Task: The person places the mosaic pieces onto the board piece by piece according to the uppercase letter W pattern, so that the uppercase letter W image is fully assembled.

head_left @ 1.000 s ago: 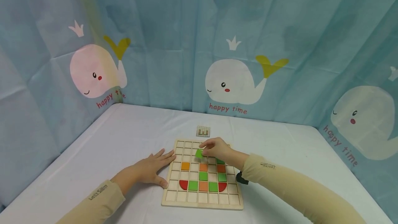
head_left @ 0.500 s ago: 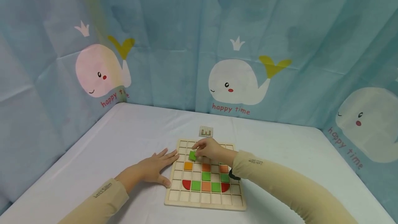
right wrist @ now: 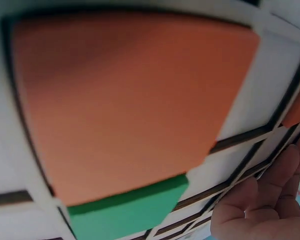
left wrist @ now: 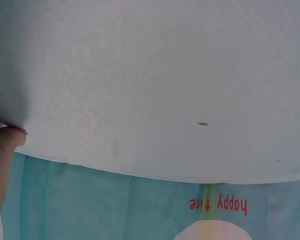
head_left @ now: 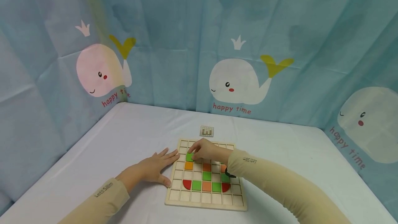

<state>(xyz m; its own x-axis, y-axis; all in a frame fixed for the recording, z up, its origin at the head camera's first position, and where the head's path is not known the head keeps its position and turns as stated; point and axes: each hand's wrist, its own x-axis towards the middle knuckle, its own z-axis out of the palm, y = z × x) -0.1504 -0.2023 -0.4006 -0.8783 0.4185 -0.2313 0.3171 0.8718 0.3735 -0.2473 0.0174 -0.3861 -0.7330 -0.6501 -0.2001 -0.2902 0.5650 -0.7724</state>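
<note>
A wooden grid board (head_left: 205,205) lies on the table. My right hand (head_left: 207,150) pinches a green square tile (head_left: 189,156) at a cell in the board's upper left, just above an orange tile (head_left: 188,165). Whether the tile sits fully in its cell is unclear. My left hand (head_left: 153,169) lies with fingers spread, touching the board's left edge. Only part of the left hand (left wrist: 4,152) shows in the left wrist view. In the right wrist view, curled fingers of the right hand (right wrist: 262,205) appear beyond a large orange tile (right wrist: 135,105).
Salmon-orange tiles (head_left: 206,186), green tiles (head_left: 207,176) and rounded red pieces (head_left: 187,184) fill other cells. Behind the board lies a small gridded pattern card (head_left: 206,131). A whale-print curtain (head_left: 161,78) surrounds the white table (head_left: 146,127). My right forearm covers part of the board's right side.
My right hand has moved left across the board with the green tile and lowered it to the cell above the orange tile. The left hand stays at the board's edge. The view has shifted slightly.
</note>
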